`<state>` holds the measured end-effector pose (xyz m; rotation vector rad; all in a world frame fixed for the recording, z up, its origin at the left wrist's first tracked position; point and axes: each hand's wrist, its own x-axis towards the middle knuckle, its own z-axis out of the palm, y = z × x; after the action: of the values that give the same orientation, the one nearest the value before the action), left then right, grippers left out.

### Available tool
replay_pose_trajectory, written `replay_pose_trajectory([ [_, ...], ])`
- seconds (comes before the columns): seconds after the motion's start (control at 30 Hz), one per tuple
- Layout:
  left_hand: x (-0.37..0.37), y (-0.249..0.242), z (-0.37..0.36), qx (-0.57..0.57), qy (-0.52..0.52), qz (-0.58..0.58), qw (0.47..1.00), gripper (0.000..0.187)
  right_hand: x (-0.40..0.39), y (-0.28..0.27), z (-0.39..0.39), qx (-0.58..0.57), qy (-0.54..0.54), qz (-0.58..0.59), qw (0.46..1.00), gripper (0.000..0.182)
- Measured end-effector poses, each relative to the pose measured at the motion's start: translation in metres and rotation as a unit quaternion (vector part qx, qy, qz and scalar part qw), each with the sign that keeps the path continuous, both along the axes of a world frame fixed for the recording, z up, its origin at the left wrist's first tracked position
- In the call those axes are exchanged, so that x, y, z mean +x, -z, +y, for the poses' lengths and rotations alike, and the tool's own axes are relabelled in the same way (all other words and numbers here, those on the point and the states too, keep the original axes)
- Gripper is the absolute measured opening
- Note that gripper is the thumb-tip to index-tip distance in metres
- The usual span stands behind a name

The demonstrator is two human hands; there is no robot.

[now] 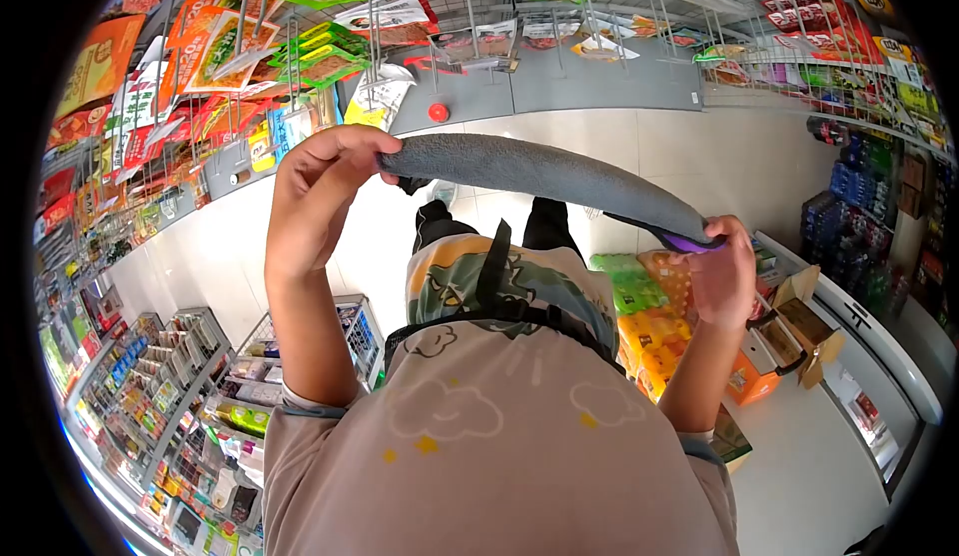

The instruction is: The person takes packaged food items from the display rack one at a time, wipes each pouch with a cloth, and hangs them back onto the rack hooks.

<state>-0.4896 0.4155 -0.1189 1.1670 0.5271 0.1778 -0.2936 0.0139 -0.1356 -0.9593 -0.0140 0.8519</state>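
Observation:
A long grey strip of fuzzy cloth (pixel 539 171), folded narrow, stretches between my two hands in front of my body. My left hand (pixel 318 191) pinches its left end between thumb and fingers, and a small black piece hangs just below that end. At the other end, my right hand (pixel 723 268) grips the cloth with closed fingers, where a purple and dark underside shows. The strip bows slightly upward in the middle. A black strap (pixel 492 271) lies over the front of my clothes at the waist.
Hanging snack packets (pixel 222 51) fill racks ahead and to the left. Small-goods shelves (pixel 150 386) stand at lower left. To the right are orange and green packages (pixel 649 331), an opened cardboard box (pixel 804 321) and a white counter (pixel 809 446). Stacked bottles (pixel 859 191) stand farther right.

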Motion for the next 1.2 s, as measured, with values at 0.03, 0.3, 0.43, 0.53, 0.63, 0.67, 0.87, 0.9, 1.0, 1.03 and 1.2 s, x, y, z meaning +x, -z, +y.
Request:
replay_pose_trajectory([
  [0.03, 0.0, -0.002, 0.0, -0.01, 0.003, -0.018, 1.0, 0.013, -0.004, 0.003, 0.0, -0.062, 0.023, -0.053, 0.996, 0.018],
  [0.3, -0.003, -0.032, -0.002, 0.198, 0.027, 0.01, 0.98, 0.023, -0.012, -0.025, 0.009, -0.25, -0.155, -0.179, 0.939, 0.039],
  [0.43, -0.008, -0.055, -0.002, 0.394, 0.085, 0.078, 0.912, 0.027, -0.013, -0.029, 0.01, -0.302, -0.25, -0.219, 0.894, 0.025],
  [0.53, -0.014, -0.082, -0.006, 0.485, 0.089, 0.086, 0.865, 0.024, -0.012, -0.06, 0.016, -0.323, -0.283, -0.317, 0.846, 0.016],
  [0.63, -0.027, -0.12, -0.005, 0.522, 0.097, 0.032, 0.847, 0.014, -0.008, -0.105, 0.018, -0.23, -0.339, -0.274, 0.87, 0.01],
  [0.67, -0.035, -0.132, -0.002, 0.456, 0.104, 0.024, 0.884, 0.013, -0.002, -0.114, 0.02, -0.055, -0.384, -0.303, 0.87, 0.008],
  [0.87, -0.046, -0.139, 0.0, 0.215, 0.076, 0.049, 0.972, 0.012, -0.017, -0.104, 0.015, -0.201, -0.205, -0.306, 0.908, 0.015],
  [0.9, -0.041, -0.126, -0.004, 0.374, 0.062, 0.09, 0.921, 0.008, -0.017, -0.099, 0.018, -0.197, -0.2, -0.311, 0.908, 0.015],
  [1.0, -0.035, -0.139, -0.028, 0.44, 0.12, 0.033, 0.889, 0.008, -0.012, -0.105, 0.024, -0.253, -0.433, -0.276, 0.82, 0.022],
  [1.03, -0.041, -0.144, -0.027, 0.357, 0.194, 0.014, 0.914, 0.009, -0.011, -0.104, 0.022, -0.144, -0.481, -0.285, 0.817, 0.021],
  [1.2, -0.032, -0.115, -0.046, -0.175, 0.24, -0.364, 0.883, 0.009, -0.027, -0.087, 0.039, 0.09, -0.386, -0.217, 0.892, 0.011],
])
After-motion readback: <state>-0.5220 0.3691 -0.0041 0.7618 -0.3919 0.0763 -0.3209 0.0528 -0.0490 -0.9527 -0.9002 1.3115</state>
